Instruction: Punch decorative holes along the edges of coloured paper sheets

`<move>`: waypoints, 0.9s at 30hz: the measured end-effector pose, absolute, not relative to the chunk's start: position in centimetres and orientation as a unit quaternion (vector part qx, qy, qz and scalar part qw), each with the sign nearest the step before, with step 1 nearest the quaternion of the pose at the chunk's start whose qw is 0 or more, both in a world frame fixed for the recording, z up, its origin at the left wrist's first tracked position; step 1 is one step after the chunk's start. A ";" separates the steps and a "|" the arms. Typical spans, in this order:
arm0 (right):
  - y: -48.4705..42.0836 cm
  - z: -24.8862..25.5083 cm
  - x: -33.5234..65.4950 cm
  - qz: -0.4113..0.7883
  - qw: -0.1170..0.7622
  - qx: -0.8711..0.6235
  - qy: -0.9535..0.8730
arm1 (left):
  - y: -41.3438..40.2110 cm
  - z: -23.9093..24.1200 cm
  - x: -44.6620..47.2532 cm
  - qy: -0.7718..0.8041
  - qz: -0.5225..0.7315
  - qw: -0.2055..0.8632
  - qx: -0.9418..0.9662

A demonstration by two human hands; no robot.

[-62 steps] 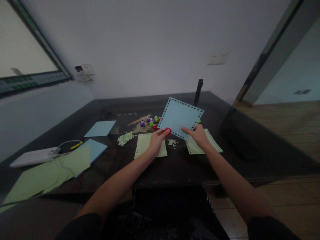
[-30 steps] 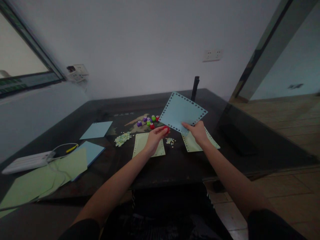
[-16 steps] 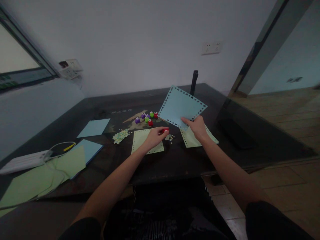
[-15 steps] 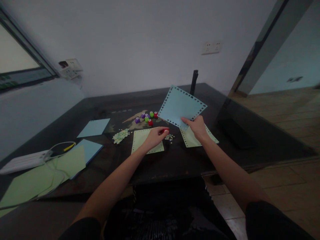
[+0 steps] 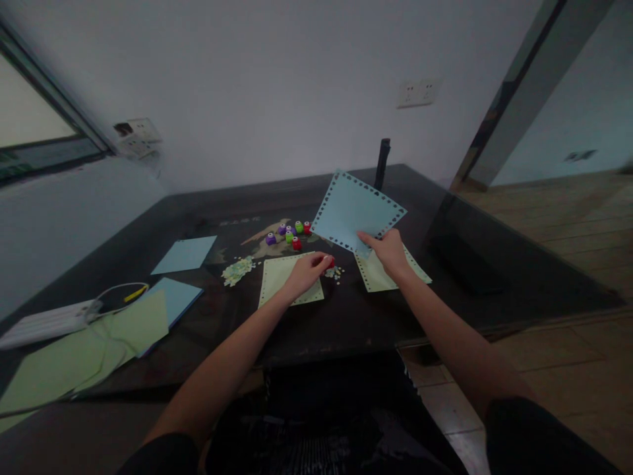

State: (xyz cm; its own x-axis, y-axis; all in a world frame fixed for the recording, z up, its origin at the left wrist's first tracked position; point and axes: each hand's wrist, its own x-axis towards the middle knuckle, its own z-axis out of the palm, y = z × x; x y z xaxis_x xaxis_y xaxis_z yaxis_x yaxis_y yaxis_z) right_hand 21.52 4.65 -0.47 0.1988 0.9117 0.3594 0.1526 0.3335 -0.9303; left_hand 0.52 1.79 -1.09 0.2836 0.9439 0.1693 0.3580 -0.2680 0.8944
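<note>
My right hand pinches a light blue sheet of paper by its lower corner and holds it up off the table. Small shapes are punched along the sheet's edges. My left hand is closed on a small red craft punch, mostly hidden by the fingers. Under that hand lies a pale green punched sheet; another green punched sheet is below my right hand. Small paper cutouts are scattered beneath the red punch. Several purple, green and red punches stand just beyond.
A larger heap of paper cutouts is left of centre. Further left are a blue sheet, stacked green paper and a white power strip with a cable. A black upright object stands at the back; a dark flat object lies right.
Almost nothing differs. My left hand has turned slightly with the red punch, and the view has shifted a little. The blue sheet stays raised in my right hand.
</note>
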 end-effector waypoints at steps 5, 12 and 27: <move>5.1 -0.5 21.5 0.342 0.632 -0.453 -0.528 | 1.8 -0.9 0.7 0.456 0.420 0.439 0.651; 5.0 1.8 23.8 0.386 0.681 -0.414 -0.464 | 1.6 -0.1 0.8 0.425 0.455 0.528 0.578; 3.1 -0.2 31.4 0.368 0.746 -0.422 -0.361 | 5.5 0.3 3.0 0.397 0.449 0.546 0.585</move>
State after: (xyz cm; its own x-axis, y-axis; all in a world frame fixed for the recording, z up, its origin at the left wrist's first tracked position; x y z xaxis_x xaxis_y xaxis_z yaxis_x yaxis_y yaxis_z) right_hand 31.37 3.10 -0.17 0.4685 0.8533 0.2287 -0.2436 0.3736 -0.8950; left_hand 3.03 5.51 0.25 0.2811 0.9553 0.0916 -0.0246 -0.0882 0.9958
